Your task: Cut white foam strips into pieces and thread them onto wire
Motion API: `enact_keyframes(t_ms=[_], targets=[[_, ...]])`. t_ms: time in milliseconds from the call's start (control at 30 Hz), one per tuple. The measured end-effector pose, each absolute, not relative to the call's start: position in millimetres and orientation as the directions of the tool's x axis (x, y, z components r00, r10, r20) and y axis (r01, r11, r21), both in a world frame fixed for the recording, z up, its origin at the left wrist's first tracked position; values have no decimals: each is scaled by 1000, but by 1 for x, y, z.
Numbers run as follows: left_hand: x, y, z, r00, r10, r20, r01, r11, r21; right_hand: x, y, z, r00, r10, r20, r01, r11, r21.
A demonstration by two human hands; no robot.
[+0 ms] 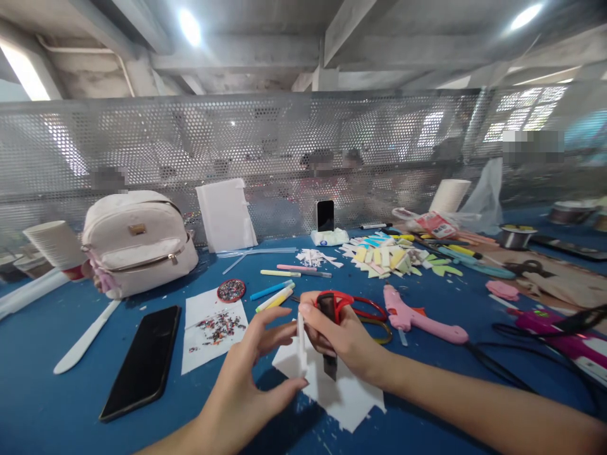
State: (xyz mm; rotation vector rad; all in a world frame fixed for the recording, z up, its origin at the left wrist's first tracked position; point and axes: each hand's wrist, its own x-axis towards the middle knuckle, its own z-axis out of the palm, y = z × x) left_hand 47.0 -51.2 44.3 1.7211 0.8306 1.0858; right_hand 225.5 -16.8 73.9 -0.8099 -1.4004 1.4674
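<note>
My right hand (pixel 344 335) is closed around a red-and-black tool (pixel 328 306), whose exact kind I cannot make out. Its thumb and forefinger also pinch a narrow white strip (pixel 301 347), which stands nearly upright. To the left of the strip, my left hand (pixel 256 366) is open, fingers curved and apart, thumb close to the strip's lower end; whether it touches I cannot tell. Beneath both hands lies a white paper sheet (pixel 348 404) with ragged edges. Behind my right hand show a red loop (pixel 372 308) and a brownish loop (pixel 382 332), like scissor handles.
A pink glue gun (pixel 422 319) lies to the right, its cord trailing. Markers (pixel 275 291), cut paper pieces (pixel 384 256) and a propped phone (pixel 325 216) are farther back. Left are a black phone (pixel 142 360), glitter-covered paper (pixel 194 360), a white knife (pixel 88 338) and a backpack (pixel 137 246).
</note>
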Motion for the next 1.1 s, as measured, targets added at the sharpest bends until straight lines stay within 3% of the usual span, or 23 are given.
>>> enact_keyframes(t_ms=[133,267,400,533,667,833,967,1100], targets=[[53,-48,47,406,885,228,-195,-160,968,225,-12,73,-375,920,114,-211,35,-977],[55,-46,45,431,876,216,-400,-29,916,229,-10,73,-321,935,148,-112,117,-987],[53,-46,46,436,877,201,-456,22,890,232,-9,74,-306,941,143,-56,132,-990],[46,-37,50,353,925,141,-461,41,887,231,-7,80,-335,931,143,-118,110,-987],[37,-22,49,248,958,143,-382,-38,923,230,-6,87,-323,927,189,-175,137,-975],[34,-15,40,203,944,260,-176,-227,958,229,-8,83,-394,905,159,-146,109,-983],[35,-20,38,188,915,358,68,-376,924,226,-11,74,-452,890,63,-119,10,-993],[32,-23,40,149,888,434,172,-456,873,225,-13,71,-473,880,41,-106,-11,-994]])
